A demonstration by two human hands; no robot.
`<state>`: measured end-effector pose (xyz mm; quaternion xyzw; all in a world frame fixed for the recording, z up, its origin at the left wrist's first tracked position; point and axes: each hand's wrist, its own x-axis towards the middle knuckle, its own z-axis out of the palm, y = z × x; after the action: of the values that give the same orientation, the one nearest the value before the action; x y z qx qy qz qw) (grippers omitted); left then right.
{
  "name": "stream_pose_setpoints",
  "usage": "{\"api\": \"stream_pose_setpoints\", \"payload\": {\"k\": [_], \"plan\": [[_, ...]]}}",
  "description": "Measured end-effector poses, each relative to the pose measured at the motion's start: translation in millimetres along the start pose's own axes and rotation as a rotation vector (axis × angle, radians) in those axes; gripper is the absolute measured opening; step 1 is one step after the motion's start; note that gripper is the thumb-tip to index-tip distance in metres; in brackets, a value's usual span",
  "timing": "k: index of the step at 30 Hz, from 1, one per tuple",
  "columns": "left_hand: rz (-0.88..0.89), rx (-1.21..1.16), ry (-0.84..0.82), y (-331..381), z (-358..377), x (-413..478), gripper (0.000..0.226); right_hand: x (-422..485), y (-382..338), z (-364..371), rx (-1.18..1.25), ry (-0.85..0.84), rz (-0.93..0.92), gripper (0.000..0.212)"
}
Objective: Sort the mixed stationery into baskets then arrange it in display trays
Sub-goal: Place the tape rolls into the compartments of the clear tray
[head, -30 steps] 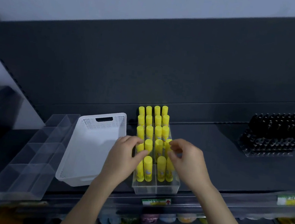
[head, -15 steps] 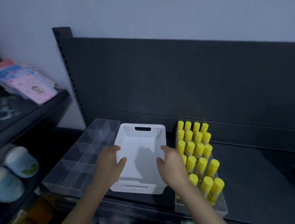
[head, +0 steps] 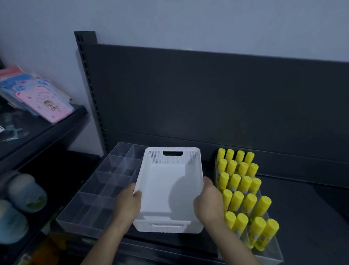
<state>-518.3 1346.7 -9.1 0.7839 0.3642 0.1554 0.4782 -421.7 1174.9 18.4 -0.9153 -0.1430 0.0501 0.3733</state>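
Moved from glue sticks (head: pixel 239 182): left hand (head: pixel 128 202) and right hand (head: pixel 208 201) now grip empty white basket (head: pixel 171 159) rims, shelf (head: pixel 309 218) front edge. Step, likely: clearing basket; next, level lift.

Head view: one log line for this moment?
left hand: grips basket left rim | right hand: grips right rim | basket: empty | glue sticks: upright, right of basket | divided tray: left of basket

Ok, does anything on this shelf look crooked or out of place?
Only slightly: the front right glue sticks in the clear tray lean rightward, while the back rows stand straight. Nothing is spilled or damaged.
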Motion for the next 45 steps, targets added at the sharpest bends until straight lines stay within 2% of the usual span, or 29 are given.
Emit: {"api": "stream_pose_setpoints", "payload": {"k": [6, 12, 21, 27, 34, 40, 45], "plan": [[0.13, 0.021, 0.14, 40, -19, -12, 0.006, -2, -38, -36, 0.15, 0.152, -0.085, 0.039], [0.259, 0.011, 0.174, 81, -16, -31, 0.016, -22, -44, -86, 0.246, 0.3, -0.114, 0.032], [0.436, -0.085, -0.071, 148, 53, -68, 0.016, -60, 17, -171, 0.284, 0.569, 0.016, 0.032], [0.576, -0.055, -0.204, 200, 118, -114, 0.022, -91, 76, -233, 0.299, 0.711, 0.099, 0.034], [0.709, -0.081, -0.341, 252, 219, -191, 0.02, -140, 165, -316, 0.305, 0.861, 0.213, 0.037], [0.733, -0.122, -0.494, 290, 317, -270, 0.018, -179, 256, -395, 0.276, 0.946, 0.264, 0.031], [0.745, -0.131, -0.596, 312, 396, -333, 0.013, -212, 330, -447, 0.278, 1.029, 0.319, 0.035]]}}
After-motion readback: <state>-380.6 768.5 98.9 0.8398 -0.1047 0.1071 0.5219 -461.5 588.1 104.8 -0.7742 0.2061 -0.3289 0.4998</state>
